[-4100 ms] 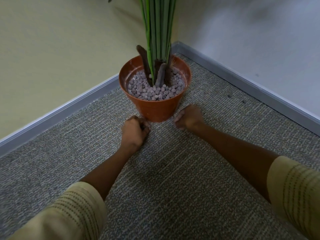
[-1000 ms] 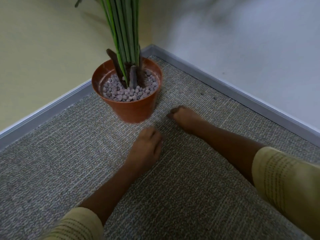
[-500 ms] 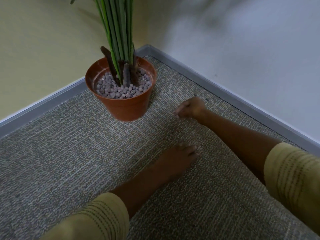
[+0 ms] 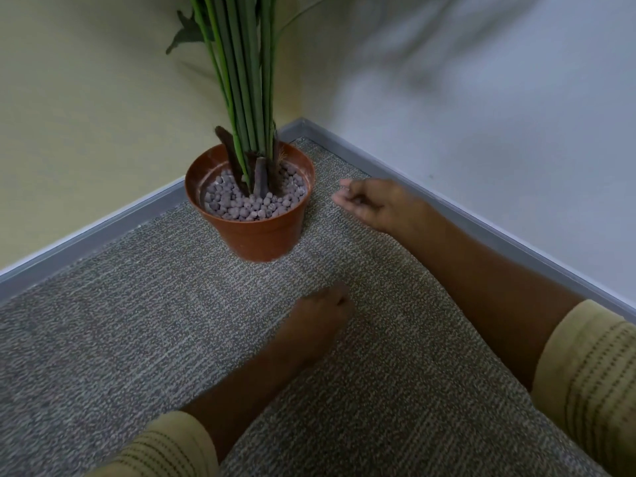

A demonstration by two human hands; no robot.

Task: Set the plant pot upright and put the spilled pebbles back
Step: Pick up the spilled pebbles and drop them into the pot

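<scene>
The terracotta plant pot (image 4: 263,237) stands upright on the carpet in the corner of the room. Grey-brown pebbles (image 4: 241,208) fill it around the green stems (image 4: 246,84). My right hand (image 4: 378,205) hovers just right of the pot's rim. Its fingers are curled and pinched on what look like small dark pebbles (image 4: 358,200). My left hand (image 4: 318,321) lies palm down on the carpet in front of the pot, a little to its right, and holds nothing.
Grey carpet (image 4: 137,339) covers the floor. A grey baseboard (image 4: 464,218) runs along both walls and meets in the corner behind the pot. The yellow wall is on the left and the white wall on the right. I see no loose pebbles on the carpet.
My right hand reached to two pebbles by the right baseboard, then lifted toward the pot with its fingers pinched. My left hand slid back from the pot and settled on the carpet.
</scene>
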